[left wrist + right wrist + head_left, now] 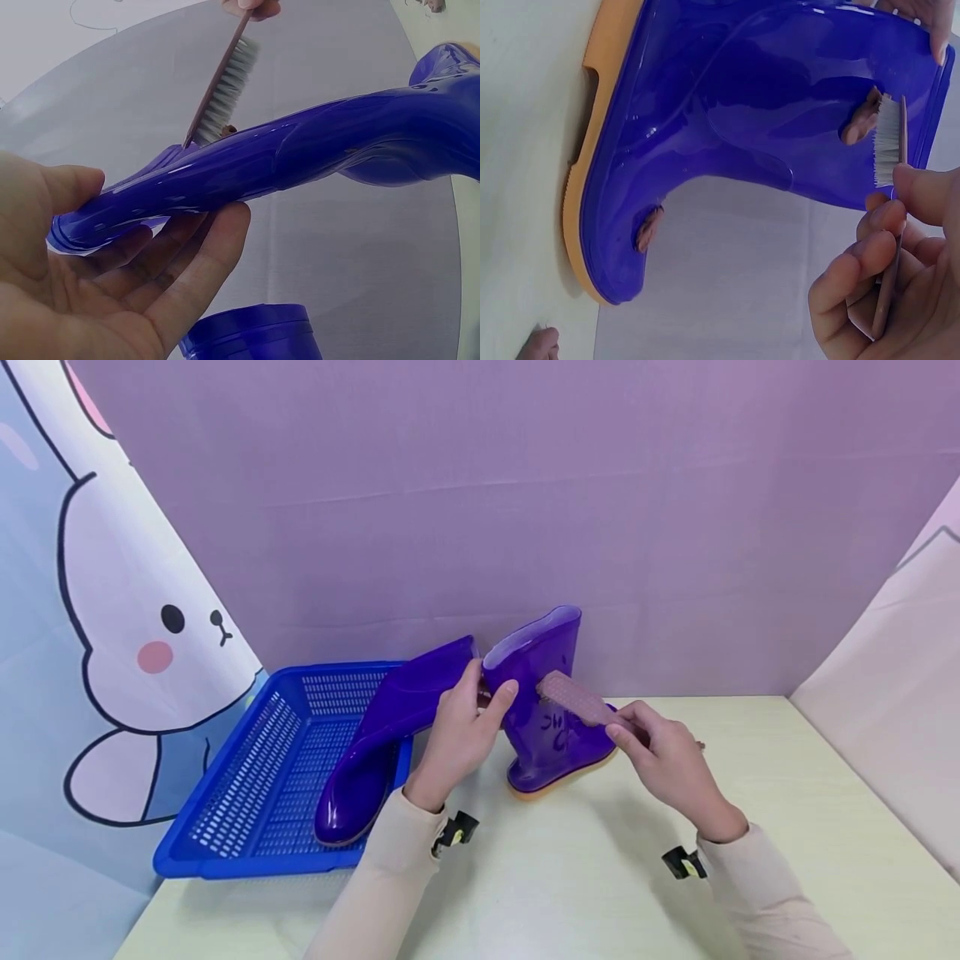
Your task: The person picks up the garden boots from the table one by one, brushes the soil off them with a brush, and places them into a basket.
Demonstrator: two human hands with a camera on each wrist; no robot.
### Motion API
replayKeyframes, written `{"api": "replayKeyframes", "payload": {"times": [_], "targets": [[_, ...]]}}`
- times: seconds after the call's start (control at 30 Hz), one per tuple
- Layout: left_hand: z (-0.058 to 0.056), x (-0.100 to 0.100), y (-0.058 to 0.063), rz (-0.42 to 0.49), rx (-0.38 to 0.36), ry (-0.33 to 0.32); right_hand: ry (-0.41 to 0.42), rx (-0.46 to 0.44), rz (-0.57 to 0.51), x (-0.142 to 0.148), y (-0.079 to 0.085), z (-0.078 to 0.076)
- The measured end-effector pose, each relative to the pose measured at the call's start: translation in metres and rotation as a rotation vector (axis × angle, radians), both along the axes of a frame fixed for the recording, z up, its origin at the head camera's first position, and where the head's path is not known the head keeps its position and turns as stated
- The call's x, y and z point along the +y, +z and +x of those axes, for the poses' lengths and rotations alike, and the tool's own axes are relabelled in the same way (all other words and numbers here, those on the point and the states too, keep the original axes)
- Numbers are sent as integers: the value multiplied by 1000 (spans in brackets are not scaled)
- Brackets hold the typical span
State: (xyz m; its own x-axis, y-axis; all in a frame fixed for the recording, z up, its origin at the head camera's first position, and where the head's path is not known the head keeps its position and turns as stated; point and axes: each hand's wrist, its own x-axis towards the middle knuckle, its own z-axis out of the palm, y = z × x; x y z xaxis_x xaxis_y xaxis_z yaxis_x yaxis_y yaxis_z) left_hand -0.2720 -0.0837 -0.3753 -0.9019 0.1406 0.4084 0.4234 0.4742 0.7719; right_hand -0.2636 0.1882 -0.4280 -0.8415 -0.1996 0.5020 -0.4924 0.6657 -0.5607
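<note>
A glossy purple-blue rain boot with a tan sole stands on the table, its shaft tilted. My left hand grips the shaft near the rim, thumb on one side and fingers on the other. My right hand holds a brush by its brownish-pink handle. Pale bristles face the shaft, right at a brown clump stuck there. Another brown clump clings near the toe.
To the left, a blue plastic basket with perforated walls holds a second purple boot leaning over its side. A brown lump lies on the pale table. A purple cloth backdrop hangs behind.
</note>
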Motion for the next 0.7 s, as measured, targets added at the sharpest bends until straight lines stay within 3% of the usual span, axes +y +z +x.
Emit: {"api": "replayKeyframes", "payload": {"times": [0.37, 0.53, 0.7], "targets": [[-1, -1, -1, -3, 3, 6, -3, -11, -51, 4, 4, 1], [0, 0, -1, -8, 12, 10, 63, 0, -96, 0, 1, 2], [0, 0, -1, -10, 22, 13, 124, -3, -62, -8, -6, 1]]}}
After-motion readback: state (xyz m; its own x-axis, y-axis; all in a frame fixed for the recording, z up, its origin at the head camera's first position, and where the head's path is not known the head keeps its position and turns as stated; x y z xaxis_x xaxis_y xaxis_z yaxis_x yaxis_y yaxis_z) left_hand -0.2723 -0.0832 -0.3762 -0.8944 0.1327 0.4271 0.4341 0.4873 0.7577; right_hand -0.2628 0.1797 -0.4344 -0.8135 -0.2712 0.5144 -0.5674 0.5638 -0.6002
